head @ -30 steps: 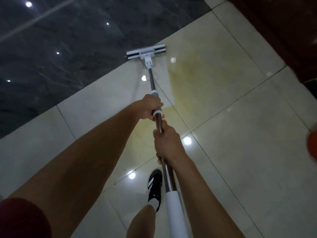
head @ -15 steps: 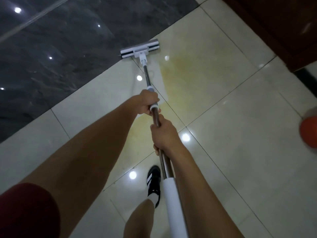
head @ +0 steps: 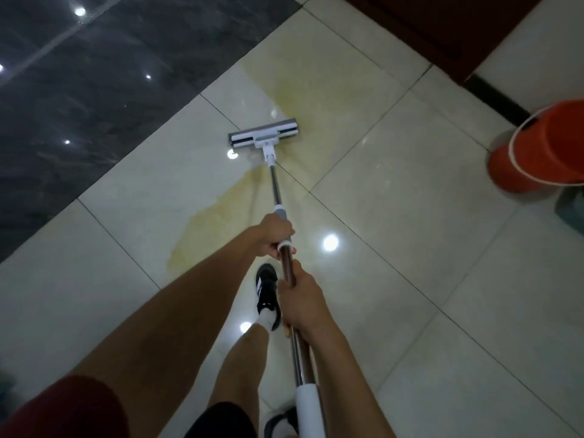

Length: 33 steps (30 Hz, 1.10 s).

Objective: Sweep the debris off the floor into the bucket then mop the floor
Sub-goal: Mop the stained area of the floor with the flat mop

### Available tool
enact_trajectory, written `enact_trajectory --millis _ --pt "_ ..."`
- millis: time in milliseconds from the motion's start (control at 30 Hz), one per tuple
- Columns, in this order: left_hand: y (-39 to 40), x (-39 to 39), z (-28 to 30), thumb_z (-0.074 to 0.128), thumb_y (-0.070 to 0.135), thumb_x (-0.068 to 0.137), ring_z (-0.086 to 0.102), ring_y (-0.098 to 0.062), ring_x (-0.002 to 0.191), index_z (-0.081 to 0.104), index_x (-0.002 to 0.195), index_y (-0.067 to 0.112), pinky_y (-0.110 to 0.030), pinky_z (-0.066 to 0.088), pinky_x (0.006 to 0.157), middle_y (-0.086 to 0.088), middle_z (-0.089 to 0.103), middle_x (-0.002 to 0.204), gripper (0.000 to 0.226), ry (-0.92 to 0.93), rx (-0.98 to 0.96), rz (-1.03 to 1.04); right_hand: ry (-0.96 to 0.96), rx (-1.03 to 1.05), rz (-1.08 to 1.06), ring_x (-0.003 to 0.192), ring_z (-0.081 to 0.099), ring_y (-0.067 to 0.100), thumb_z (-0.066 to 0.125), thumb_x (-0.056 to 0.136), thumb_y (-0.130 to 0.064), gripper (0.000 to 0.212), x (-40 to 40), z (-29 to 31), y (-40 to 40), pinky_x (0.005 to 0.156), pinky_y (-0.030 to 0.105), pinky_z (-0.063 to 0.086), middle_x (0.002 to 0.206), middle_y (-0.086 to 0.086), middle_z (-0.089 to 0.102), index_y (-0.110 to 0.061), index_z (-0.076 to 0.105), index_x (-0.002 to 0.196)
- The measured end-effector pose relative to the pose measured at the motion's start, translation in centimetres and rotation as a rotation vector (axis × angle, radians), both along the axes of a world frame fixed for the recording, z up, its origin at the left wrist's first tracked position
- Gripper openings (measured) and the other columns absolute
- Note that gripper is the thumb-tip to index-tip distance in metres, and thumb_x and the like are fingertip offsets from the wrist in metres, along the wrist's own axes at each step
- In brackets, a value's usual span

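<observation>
Your left hand (head: 274, 234) is wrapped tight round the mop (head: 278, 197) shaft at its white collar, and your right hand (head: 301, 303) is closed round the shaft lower down, above the white grip. The mop head (head: 263, 137) lies flat on the cream tiled floor (head: 410, 248), on the yellowish wet patch (head: 221, 213), near the edge of the dark marble strip (head: 94, 90) to its left. The orange bucket (head: 543, 147) stands well apart at the right edge, with open tiles between, and your black shoe (head: 267, 290) is planted just left of the shaft.
</observation>
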<state>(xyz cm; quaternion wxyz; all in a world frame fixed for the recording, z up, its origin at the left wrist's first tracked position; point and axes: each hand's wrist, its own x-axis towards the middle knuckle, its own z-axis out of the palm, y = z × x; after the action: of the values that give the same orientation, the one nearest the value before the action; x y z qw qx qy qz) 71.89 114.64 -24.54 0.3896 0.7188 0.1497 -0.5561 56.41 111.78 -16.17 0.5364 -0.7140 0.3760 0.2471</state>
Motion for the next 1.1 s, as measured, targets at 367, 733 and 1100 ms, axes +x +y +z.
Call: enact_trajectory --millis 367,733,1100 --pt "-1.1 -9.1 0.4 0.057 0.009 0.102 0.069 -0.027 0.066 0.05 0.103 0.004 -0.039 0.059 0.047 -0.024 0.06 0.108 0.008 -0.007 -0.019 0.072 0.004 0.03 -0.179 0.085 0.066 0.027 0.051 0.096 -0.023 0.037 -8.8 1.0 -0.8 0.083 0.051 0.059 0.095 0.003 0.063 -0.035 0.053 0.131" --pt "-4.5 -0.8 0.1 0.065 0.005 0.096 0.068 -0.024 0.047 0.048 0.126 0.003 -0.043 0.062 0.054 -0.022 0.061 0.1 0.035 0.005 -0.033 0.219 0.049 0.004 -0.183 0.079 0.067 0.022 0.051 0.1 -0.019 0.032 0.2 1.3 -4.7 0.079 0.043 0.062 0.091 0.006 0.066 -0.029 0.056 0.13" --pt "-9.8 19.5 0.4 0.064 0.004 0.096 0.066 -0.027 0.05 0.049 0.127 0.0 -0.038 0.058 0.045 -0.019 0.061 0.095 0.035 -0.009 -0.013 0.247 0.017 -0.025 -0.133 0.079 0.07 0.025 0.052 0.099 -0.022 0.038 20.4 0.8 -10.1 0.072 0.044 0.062 0.095 0.01 0.069 -0.029 0.055 0.136"
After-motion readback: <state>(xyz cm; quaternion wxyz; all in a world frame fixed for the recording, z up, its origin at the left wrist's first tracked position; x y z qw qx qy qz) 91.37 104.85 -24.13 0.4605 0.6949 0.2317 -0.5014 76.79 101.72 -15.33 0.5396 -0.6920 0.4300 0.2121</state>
